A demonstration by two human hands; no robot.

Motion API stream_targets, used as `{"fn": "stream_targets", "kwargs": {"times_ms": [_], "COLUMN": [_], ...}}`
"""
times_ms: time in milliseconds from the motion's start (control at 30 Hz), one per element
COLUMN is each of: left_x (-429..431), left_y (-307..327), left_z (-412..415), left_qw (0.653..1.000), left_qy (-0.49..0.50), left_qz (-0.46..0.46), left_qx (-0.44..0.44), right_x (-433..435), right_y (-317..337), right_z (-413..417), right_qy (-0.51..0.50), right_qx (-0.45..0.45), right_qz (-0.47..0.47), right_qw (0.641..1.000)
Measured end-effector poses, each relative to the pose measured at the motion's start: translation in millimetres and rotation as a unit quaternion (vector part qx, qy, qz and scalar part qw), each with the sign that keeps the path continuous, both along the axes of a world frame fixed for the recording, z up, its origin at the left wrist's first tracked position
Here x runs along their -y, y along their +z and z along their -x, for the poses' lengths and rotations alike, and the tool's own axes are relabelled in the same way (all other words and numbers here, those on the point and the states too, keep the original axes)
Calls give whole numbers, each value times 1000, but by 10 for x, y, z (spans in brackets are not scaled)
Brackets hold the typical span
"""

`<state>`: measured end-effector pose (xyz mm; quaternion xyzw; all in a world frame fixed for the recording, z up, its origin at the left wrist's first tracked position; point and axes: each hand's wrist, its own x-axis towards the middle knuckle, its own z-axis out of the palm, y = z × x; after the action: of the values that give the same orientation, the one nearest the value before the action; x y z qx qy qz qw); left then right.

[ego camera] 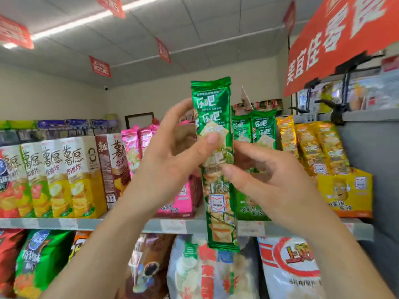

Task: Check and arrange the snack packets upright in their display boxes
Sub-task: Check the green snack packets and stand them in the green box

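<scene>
While the shelf (64, 223) carries many snack lines, its upper tier is sorted by colour. Tall chip cartons (64, 175) fill the left. Then come a pink display box (183, 199), a green display box (250, 205) and a yellow display box (345, 190). Each holds packets stood on end, so their printed fronts face the aisle. Two matching green packets (253, 130) stand upright in the green box.

The single green snack packet (219, 197) is not in any box. It is held upright in front of the shelf, over the join between the pink and green boxes, with its front facing the camera. That pose probably serves the check: the whole face can be read. It also matches the way the packet would go back into the green box.

Both hands are clamped on its middle. The left hand (170, 156) has its thumb across the front and its fingers behind the upper part. The right hand (265, 175) pinches just below, thumb on the front, steadying the long packet so it does not bend.
</scene>
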<state>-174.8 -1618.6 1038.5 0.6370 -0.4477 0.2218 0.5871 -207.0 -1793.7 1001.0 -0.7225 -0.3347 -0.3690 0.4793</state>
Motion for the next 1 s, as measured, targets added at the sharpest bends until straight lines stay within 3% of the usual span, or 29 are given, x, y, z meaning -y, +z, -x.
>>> {"fn": "stream_targets", "kwargs": {"times_ms": [133, 200, 300, 467, 567, 667, 800, 1000], "left_x": [204, 263, 310, 256, 160, 124, 182, 408], "left_y": [346, 507, 735, 1096, 1284, 1389, 1440, 1332], "left_z": [-139, -233, -384, -631, -736, -825, -901, -899], "left_qw": [998, 995, 990, 977, 961, 952, 954, 982], "left_qy": [-29, 8, 66, 116, 155, 158, 133, 108], "left_qz": [14, 36, 81, 154, 199, 237, 251, 76], "left_qx": [61, 90, 92, 93, 110, 113, 95, 137], "right_x": [170, 308, 486, 548, 534, 609, 736, 775], "right_y": [259, 436, 774, 1188, 1204, 1104, 970, 923], "right_z": [-81, -144, -237, -518, -667, -697, -585, -590], "right_qy": [-39, -132, -290, -378, -380, -360, -229, -191], "right_qx": [-3, 63, 159, -8, -84, -80, -53, -72], "right_qz": [22, 32, 107, 367, 428, 404, 291, 268], "right_qw": [999, 989, 938, 850, 816, 837, 927, 942]}}
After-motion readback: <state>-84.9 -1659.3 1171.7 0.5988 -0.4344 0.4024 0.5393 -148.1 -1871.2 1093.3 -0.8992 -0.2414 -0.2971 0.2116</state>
